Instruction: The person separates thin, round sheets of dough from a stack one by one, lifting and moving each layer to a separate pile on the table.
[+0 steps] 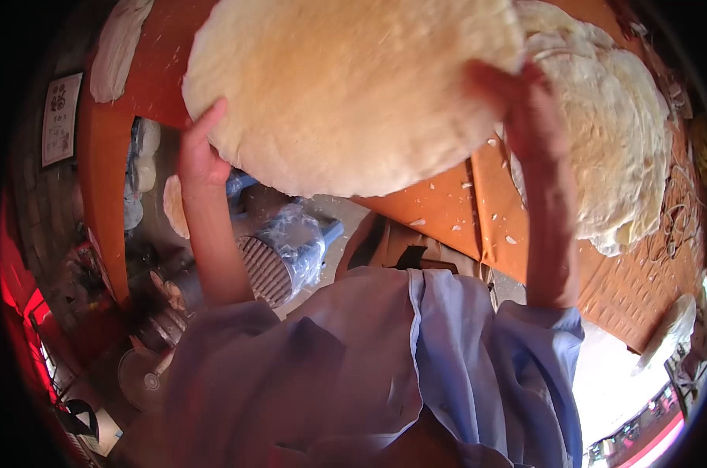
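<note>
Dark characters mark the white rectangular sign (61, 119) on the grey wall (32, 183), too small to read.

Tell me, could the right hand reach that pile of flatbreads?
Probably yes: the pile lies close beside the right hand, nothing visibly between, though it's busy with the large flatbread.

I record a loose, blue-grey woven shirt (346, 351), creased across the front. A pale-edged placket (417, 335) runs from the far hem toward the near side, its line uneven. The left sleeve (229, 339) is wide, short and shadowed toward mauve; the right sleeve (542, 335) reads brighter blue, with deep folds. I find the left hand (205, 160) and right hand (529, 113) bare, as are both forearms.
</note>
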Demonstrator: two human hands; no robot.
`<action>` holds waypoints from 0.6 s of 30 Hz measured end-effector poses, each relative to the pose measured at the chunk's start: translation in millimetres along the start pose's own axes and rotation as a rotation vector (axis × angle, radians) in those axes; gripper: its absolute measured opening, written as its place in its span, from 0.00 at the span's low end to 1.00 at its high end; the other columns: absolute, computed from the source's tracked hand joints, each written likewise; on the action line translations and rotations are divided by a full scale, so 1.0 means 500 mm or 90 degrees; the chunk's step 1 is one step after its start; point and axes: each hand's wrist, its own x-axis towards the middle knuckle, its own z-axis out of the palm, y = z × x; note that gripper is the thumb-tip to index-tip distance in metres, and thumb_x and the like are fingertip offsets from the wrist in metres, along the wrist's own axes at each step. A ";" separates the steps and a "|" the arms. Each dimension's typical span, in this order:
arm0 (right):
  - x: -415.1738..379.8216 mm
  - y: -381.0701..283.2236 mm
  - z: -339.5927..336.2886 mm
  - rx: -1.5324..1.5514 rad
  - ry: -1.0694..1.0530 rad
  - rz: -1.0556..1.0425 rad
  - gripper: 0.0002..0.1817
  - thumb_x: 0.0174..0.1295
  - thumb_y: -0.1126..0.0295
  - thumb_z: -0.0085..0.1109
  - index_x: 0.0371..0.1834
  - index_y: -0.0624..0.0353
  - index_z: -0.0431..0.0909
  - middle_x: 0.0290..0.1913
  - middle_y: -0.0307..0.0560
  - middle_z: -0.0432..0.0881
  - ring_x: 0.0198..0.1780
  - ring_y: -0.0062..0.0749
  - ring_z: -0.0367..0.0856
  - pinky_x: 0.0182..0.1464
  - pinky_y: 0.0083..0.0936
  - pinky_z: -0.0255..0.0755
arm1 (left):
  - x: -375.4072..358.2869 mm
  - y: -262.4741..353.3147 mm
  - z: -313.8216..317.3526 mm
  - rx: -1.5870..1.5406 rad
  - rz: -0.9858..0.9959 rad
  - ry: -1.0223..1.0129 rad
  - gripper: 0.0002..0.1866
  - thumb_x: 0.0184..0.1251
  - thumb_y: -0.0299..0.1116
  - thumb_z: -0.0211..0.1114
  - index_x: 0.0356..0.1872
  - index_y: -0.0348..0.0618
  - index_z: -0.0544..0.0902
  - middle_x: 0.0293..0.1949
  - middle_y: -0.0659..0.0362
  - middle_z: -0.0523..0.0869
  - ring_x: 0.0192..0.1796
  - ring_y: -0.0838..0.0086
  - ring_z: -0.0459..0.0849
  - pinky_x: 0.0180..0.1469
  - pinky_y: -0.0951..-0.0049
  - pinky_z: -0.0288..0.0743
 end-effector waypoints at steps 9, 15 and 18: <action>-0.005 0.163 0.075 -0.484 0.142 0.163 0.33 0.47 0.59 0.73 0.54 0.67 0.74 0.38 0.50 0.83 0.39 0.34 0.83 0.41 0.31 0.78 | 0.028 -0.132 -0.247 0.189 0.010 0.234 0.20 0.61 0.30 0.68 0.53 0.33 0.76 0.49 0.52 0.83 0.50 0.69 0.82 0.54 0.69 0.75; 0.039 0.221 0.117 -0.626 0.267 -0.011 0.40 0.55 0.43 0.64 0.63 0.64 0.69 0.47 0.59 0.83 0.51 0.45 0.81 0.53 0.32 0.72 | 0.049 -0.189 -0.209 -0.045 0.069 0.198 0.26 0.74 0.44 0.51 0.63 0.33 0.69 0.60 0.49 0.77 0.59 0.59 0.78 0.63 0.62 0.69; 0.061 0.265 0.094 -0.630 0.265 -0.086 0.39 0.57 0.41 0.60 0.63 0.60 0.70 0.46 0.57 0.83 0.50 0.45 0.81 0.52 0.30 0.72 | 0.052 -0.192 -0.154 0.052 0.031 0.260 0.29 0.75 0.47 0.47 0.67 0.35 0.65 0.64 0.49 0.73 0.64 0.58 0.73 0.65 0.58 0.67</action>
